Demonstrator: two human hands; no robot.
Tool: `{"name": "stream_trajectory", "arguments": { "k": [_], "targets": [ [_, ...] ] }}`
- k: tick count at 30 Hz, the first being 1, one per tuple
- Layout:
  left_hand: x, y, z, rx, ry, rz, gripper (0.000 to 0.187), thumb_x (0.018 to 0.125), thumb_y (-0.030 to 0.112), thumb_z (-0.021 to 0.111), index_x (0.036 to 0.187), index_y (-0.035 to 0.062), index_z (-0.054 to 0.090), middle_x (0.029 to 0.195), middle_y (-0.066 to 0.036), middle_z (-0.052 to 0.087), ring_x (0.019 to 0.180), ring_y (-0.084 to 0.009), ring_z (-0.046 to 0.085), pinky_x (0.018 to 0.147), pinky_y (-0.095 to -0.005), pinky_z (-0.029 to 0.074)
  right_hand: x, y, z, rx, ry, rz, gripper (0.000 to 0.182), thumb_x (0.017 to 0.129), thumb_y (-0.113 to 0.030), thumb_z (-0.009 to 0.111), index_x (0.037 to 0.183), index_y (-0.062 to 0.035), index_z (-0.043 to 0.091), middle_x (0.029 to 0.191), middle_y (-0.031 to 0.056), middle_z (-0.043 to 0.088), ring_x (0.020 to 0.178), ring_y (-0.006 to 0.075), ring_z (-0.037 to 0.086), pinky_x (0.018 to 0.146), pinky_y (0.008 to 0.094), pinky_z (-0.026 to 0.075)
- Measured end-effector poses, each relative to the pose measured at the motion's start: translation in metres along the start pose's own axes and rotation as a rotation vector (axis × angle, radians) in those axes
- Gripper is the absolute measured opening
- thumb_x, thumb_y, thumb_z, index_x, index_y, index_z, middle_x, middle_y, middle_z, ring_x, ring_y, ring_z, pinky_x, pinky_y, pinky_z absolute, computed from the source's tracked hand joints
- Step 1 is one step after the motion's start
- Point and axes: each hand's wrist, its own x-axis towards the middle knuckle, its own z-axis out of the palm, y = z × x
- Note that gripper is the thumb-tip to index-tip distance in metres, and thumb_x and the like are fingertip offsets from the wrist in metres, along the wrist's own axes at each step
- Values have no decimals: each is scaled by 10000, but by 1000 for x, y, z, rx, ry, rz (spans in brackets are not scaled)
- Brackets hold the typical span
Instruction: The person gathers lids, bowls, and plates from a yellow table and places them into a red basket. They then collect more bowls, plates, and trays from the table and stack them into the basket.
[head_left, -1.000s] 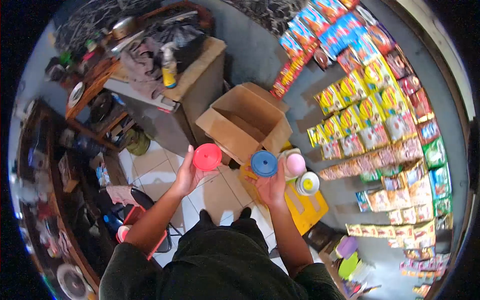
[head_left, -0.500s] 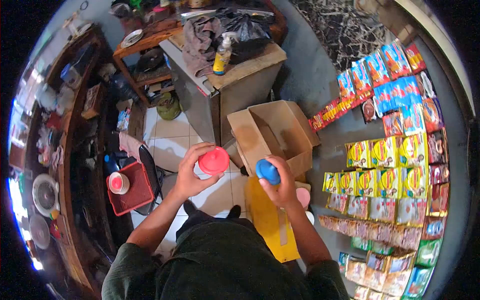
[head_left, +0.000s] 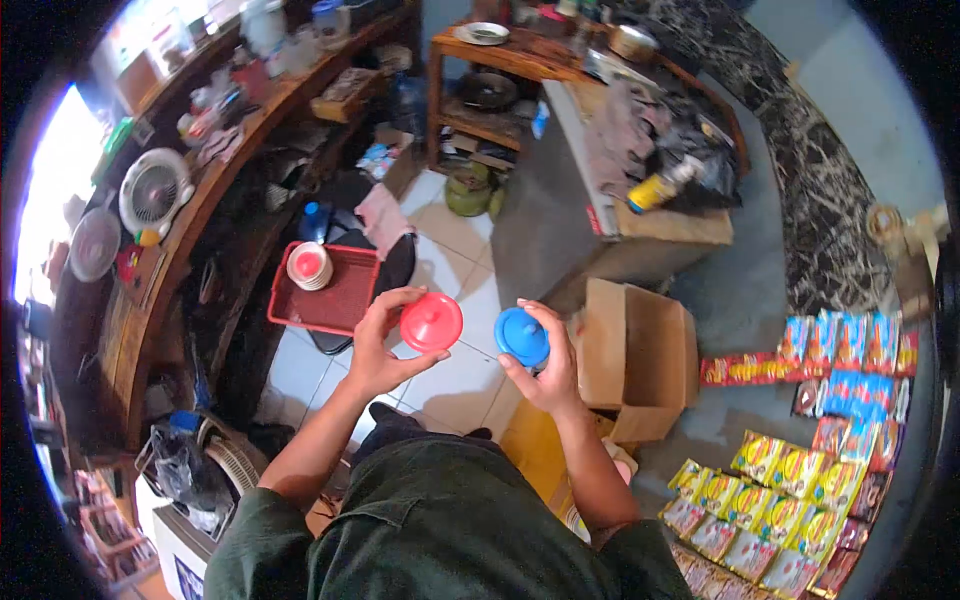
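My left hand [head_left: 378,348] is closed on the rim of a round red plastic lid [head_left: 431,322], its small knob facing up at me. Level with it on the right, a round blue lid [head_left: 522,337] with a similar knob is gripped at its edge by my right hand [head_left: 551,372]. A gap separates the two lids, and both are held up in front of my body above the tiled floor. To the left, a red tray [head_left: 345,312] carries a pale stack of cups or bowls [head_left: 309,267] with something red on top.
An open cardboard box [head_left: 655,350] stands to the right, below a grey cabinet [head_left: 550,220] with cloth and a yellow bottle [head_left: 655,192] on it. Rows of hanging sachets [head_left: 790,490] line the right wall. Cluttered wooden shelves [head_left: 250,150] curve along the left.
My view has swung left, bringing the red tray closer to the middle. The blue lid has turned so its knobbed top faces me more and now sits level with the red lid.
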Motion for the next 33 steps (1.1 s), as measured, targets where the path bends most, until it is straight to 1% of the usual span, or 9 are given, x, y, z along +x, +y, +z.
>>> {"name": "stream_trajectory", "arguments": {
  "k": [3, 5, 12, 14, 16, 18, 24, 27, 33],
  "targets": [
    [-6, -13, -47, -71, 102, 36, 591, 611, 155, 873, 1060, 18, 515, 1249, -165, 527, 1141, -225, 551, 969, -339, 461, 27, -7, 43, 24, -76, -37, 599, 759, -214, 735, 1247, -20, 448, 1250, 193, 515, 1139, 341, 512, 967, 419, 404],
    [-6, -15, -82, 66, 90, 103, 543, 579, 185, 889, 956, 41, 527, 1223, -150, 553, 1116, -243, 571, 930, -344, 487, 43, -15, 72, 57, -111, -41, 589, 756, -197, 729, 1243, -18, 450, 1248, 196, 518, 1146, 326, 514, 978, 409, 396],
    [-7, -29, -186, 344, 196, 152, 430, 545, 170, 892, 890, 79, 652, 1166, -123, 596, 1098, -288, 586, 873, -352, 511, 97, -31, 176, 144, -215, -38, 586, 750, -205, 734, 1236, -18, 465, 1250, 191, 522, 1145, 317, 517, 964, 398, 405],
    [-6, -39, -208, 344, 161, 255, 417, 548, 167, 889, 903, 96, 682, 1186, -127, 586, 1084, -285, 590, 861, -361, 517, 110, -35, 202, 179, -234, -39, 579, 754, -206, 728, 1234, -15, 466, 1251, 189, 522, 1143, 310, 520, 967, 397, 404],
    [-7, -39, -219, 358, 177, 195, 427, 558, 156, 884, 916, 79, 663, 1196, -134, 574, 1075, -288, 590, 878, -372, 509, 121, -35, 221, 212, -273, -8, 576, 751, -194, 730, 1229, -11, 467, 1245, 190, 523, 1141, 304, 522, 970, 393, 403],
    [-9, -47, -223, -46, 352, -27, 500, 569, 146, 878, 996, 70, 628, 1198, -138, 565, 1097, -297, 577, 914, -382, 485, 129, -31, 237, 232, -306, 8, 574, 749, -186, 732, 1226, -9, 468, 1243, 193, 523, 1139, 303, 525, 971, 391, 402],
    [6, -81, -249, 406, 294, 81, 624, 606, 154, 864, 1137, 49, 554, 1173, -151, 573, 1133, -295, 549, 902, -385, 479, 157, -2, 267, 267, -395, 54, 565, 748, -172, 734, 1219, -6, 470, 1234, 199, 526, 1132, 302, 530, 968, 390, 405],
    [16, -86, -253, 307, 466, -132, 649, 638, 143, 846, 1191, 31, 526, 1209, -159, 540, 1162, -281, 526, 915, -382, 491, 179, 17, 283, 284, -458, 57, 556, 753, -175, 731, 1216, -7, 472, 1233, 193, 529, 1132, 301, 530, 969, 392, 404],
    [29, -121, -276, 286, 627, -189, 695, 685, 112, 812, 1271, 18, 450, 1316, -164, 420, 1204, -259, 479, 957, -365, 497, 239, 54, 325, 357, -594, 33, 557, 760, -204, 733, 1218, -22, 474, 1230, 182, 537, 1128, 308, 532, 968, 396, 402]
  ]
}}
